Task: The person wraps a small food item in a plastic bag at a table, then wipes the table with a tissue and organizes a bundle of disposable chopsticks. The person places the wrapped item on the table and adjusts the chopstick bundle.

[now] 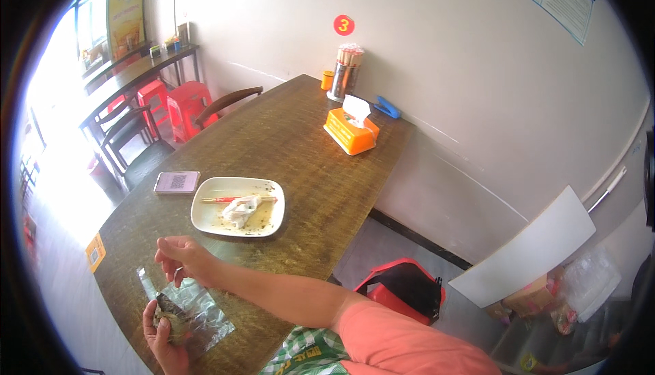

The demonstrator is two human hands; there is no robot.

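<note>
At the lower left, my left hand grips a brownish lump with a dark, rough upper end; it may be a leaf-wrapped food, but its kind is unclear. Clear, crinkled plastic film spreads beside and partly under the lump. Just above them hovers my right hand, its fingers loosely bent and apart, with nothing visible in it. Beyond the right hand lies a white rectangular plate smeared with oily residue. A crumpled tissue rests in it across chopsticks.
On the wooden table are a phone showing a code, an orange tissue box, a chopstick holder, a small orange container and a blue object. A red stool holds a black item.
</note>
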